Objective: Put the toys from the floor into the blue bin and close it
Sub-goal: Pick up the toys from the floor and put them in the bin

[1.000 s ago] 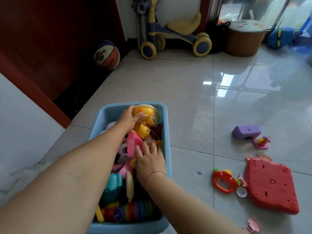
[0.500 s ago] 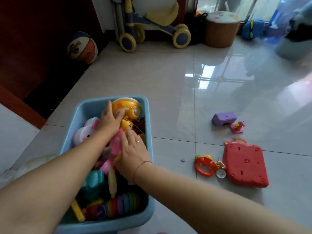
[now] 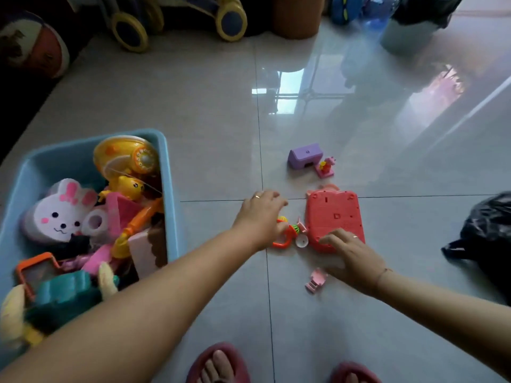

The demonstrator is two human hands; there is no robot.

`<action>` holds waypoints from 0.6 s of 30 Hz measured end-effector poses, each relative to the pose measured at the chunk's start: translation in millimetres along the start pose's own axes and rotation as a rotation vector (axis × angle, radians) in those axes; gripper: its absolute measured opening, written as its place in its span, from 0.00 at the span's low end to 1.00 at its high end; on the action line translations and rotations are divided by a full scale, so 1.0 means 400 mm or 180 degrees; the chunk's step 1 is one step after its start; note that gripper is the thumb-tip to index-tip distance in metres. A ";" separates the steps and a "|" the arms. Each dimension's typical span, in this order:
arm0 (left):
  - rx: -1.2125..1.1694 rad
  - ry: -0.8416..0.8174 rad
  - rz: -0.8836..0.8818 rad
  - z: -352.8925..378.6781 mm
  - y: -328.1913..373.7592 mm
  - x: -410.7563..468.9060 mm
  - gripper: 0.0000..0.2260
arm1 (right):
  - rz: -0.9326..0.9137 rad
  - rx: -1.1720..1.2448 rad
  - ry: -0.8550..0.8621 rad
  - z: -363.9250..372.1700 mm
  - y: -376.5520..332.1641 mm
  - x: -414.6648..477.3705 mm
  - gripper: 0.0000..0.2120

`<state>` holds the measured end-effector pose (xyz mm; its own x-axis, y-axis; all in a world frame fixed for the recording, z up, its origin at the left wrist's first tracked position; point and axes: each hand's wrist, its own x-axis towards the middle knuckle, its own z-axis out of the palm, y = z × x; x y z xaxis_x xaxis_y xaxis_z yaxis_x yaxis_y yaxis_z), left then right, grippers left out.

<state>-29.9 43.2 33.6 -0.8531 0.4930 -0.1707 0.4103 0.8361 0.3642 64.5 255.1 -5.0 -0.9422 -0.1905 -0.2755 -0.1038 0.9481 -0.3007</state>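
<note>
The blue bin stands open at the left, full of toys, among them a white rabbit toy and a yellow toy phone. On the floor to its right lie an orange rattle ring, a red flat toy, a purple block, a small pink flower piece and a small pink piece. My left hand is over the rattle ring, fingers curled at it. My right hand rests on the red flat toy's near edge, fingers bent.
A ride-on toy, a ball and a brown stool stand along the back. A black plastic bag lies at the right. My feet in red slippers are at the bottom edge.
Both hands have left the bin and moved right to the floor toys. The left went to the rattle ring, the right to the red flat toy. The view tilted down and right.
</note>
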 end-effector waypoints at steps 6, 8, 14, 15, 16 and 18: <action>0.0282 -0.0878 -0.0363 0.260 -0.049 0.023 0.22 | 0.0251 -0.0007 -0.0415 0.230 0.058 -0.034 0.26; 0.0639 -0.0941 -0.0244 0.286 -0.066 0.021 0.22 | 0.0249 0.0044 -0.0206 0.245 0.049 -0.017 0.21; 0.0775 -0.0888 -0.0256 0.304 -0.042 -0.034 0.10 | 0.0512 0.0533 -0.0162 0.252 0.040 -0.011 0.16; 0.0703 -0.0928 -0.0320 0.298 -0.034 -0.047 0.10 | 0.0605 0.0658 -0.0134 0.250 0.039 -0.017 0.16; 0.0577 -0.0900 -0.0390 0.284 -0.026 -0.059 0.10 | 0.0689 0.0814 -0.0045 0.243 0.037 -0.024 0.15; 0.0188 -0.0626 -0.0512 0.227 -0.002 -0.080 0.09 | 0.0780 0.1176 0.0285 0.214 0.023 -0.029 0.13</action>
<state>26.4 48.7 -44.4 -0.8322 0.3851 -0.3988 0.2974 0.9172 0.2650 101.7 244.0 -82.8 -0.9504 0.0663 -0.3040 0.2311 0.8048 -0.5468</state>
